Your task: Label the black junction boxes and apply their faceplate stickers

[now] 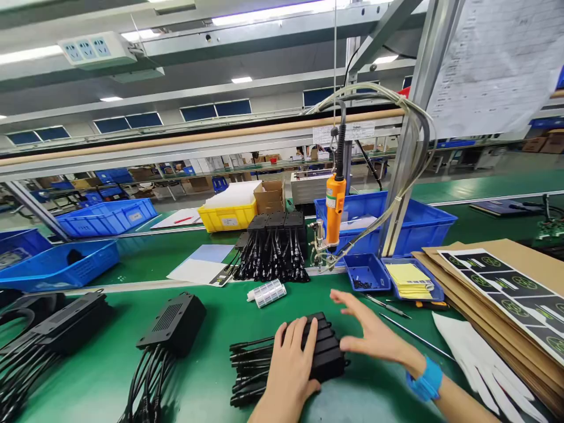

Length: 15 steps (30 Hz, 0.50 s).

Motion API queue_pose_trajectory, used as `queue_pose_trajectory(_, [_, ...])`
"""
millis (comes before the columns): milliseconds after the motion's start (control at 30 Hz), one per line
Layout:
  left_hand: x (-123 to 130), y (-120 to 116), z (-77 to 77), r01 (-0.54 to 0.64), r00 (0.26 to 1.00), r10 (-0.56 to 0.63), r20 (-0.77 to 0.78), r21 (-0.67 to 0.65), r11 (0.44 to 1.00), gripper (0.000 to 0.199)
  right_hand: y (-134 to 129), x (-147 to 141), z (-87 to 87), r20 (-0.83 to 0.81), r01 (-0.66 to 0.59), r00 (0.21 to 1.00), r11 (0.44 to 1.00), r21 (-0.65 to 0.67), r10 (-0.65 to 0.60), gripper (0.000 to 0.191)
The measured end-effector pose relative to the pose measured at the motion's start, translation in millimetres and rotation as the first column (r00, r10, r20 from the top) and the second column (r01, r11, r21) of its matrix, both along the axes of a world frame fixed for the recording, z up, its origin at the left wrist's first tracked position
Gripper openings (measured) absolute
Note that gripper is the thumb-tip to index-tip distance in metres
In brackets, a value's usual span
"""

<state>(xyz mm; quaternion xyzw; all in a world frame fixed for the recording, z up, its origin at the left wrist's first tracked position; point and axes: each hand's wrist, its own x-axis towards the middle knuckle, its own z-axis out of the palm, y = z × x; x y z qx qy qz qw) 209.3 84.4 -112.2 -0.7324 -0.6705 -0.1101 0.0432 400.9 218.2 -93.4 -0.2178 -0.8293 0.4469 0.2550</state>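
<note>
A black box with several thick black cables [328,352] lies on the green bench in front of me, its cables pointing left. My left hand [291,358] rests on its cable end, with the fingers stretched out over the top and the thumb low at the near side. My right hand [374,332] is just off the box's right end, fingers spread and holding nothing. Left of them stands another black box with cables [174,323]. Beyond my hands lies a roll of white labels [267,293].
An orange electric screwdriver [335,211] hangs over the bench. Behind are stacked black boxes [276,223] and a yellow bin [229,216]. A small blue tray [368,271] holds dark bits. On the right lie a tweezers-like tool [388,306], white gloves [480,358] and cardboard sheets [467,294].
</note>
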Motion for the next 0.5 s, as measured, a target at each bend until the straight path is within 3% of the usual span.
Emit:
queue_pose_trajectory(100, [-2.5, -15.4, -10.1, 0.023, 1.0, -0.022, -0.008, 0.177, 0.984, 0.132, -19.2, -2.4, -32.6, 0.18, -0.119, 0.975, 0.991, -0.067, 0.129, 0.131])
queue_pose_trajectory(267, [-35.7, -25.8, -14.8, -0.072, 0.996, 0.082, -0.023, 0.284, 0.956, 0.153, -38.6, -18.8, -57.8, 0.208, -0.098, 0.973, 0.995, -0.007, 0.098, 0.142])
queue_pose_trajectory(400, [-44.8, -26.9, -23.0, -0.044, 0.999, 0.047, -0.004, 0.259, 0.965, 0.131, -47.6, -26.5, -61.1, 0.208, -0.002, 0.978, 1.0, 0.013, 0.0, 0.131])
queue_pose_trajectory(500, [-37.8, -31.2, -16.3, -0.052, 0.999, 0.05, 0.017, 0.238, 0.97, 0.112, -59.2, -21.8, -54.8, 0.255, 0.052, 0.966, 0.998, -0.025, -0.044, 0.122])
